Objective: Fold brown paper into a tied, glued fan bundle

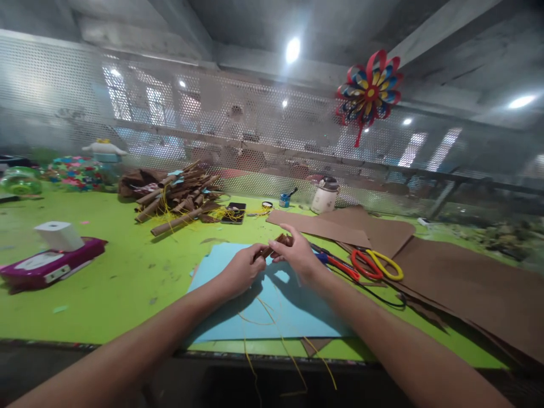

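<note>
Above a light blue sheet (221, 289), my two hands meet at a small brown piece (267, 251) that looks like rolled or folded paper. My left hand (242, 271) is closed round its near end. With thumb and fingers, my right hand (301, 256) grips the far part, the index finger arched over it. The fingers hide much of the piece, so its exact shape cannot be made out. Thin yellow strings (272, 320) lie across the blue sheet and hang over the table's front edge.
Right of my hands lie scissors with red and yellow handles (386, 265), pliers with red-blue grips (342, 266) and large brown paper sheets (467, 277). Brown paper rolls (170, 204) are heaped back left. A purple device (55, 266), phone (233, 213) and cream jug (325, 197) stand around.
</note>
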The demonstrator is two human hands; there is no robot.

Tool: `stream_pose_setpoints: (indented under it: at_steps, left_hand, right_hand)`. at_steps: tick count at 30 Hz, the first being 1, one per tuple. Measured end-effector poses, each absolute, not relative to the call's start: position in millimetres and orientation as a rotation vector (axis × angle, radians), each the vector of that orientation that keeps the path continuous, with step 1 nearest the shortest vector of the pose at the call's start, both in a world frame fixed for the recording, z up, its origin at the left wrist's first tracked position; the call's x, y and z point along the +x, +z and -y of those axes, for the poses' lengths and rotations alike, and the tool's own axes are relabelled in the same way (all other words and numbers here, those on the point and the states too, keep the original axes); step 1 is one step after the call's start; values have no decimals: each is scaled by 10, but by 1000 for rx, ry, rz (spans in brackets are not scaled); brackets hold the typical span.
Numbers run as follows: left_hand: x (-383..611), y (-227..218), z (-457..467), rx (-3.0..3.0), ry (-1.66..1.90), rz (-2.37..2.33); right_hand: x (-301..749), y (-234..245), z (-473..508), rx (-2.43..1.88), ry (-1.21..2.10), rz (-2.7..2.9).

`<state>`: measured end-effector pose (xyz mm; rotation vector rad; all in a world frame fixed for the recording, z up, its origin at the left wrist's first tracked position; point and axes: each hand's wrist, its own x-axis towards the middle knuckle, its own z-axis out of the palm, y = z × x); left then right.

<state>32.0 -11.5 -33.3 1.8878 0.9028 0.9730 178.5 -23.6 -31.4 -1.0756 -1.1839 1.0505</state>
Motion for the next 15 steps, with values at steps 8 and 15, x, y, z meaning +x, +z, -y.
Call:
stream_pose_setpoints:
  at_steps: [8, 15]
  left_hand:
    - [323, -325, 147, 1865, 870, -920]
    - [324, -263, 222, 1625, 793, -857]
  right_hand:
    - [1858, -305, 271, -1053, 1041, 1242]
    - [1851, -354, 244, -1071, 988, 1247]
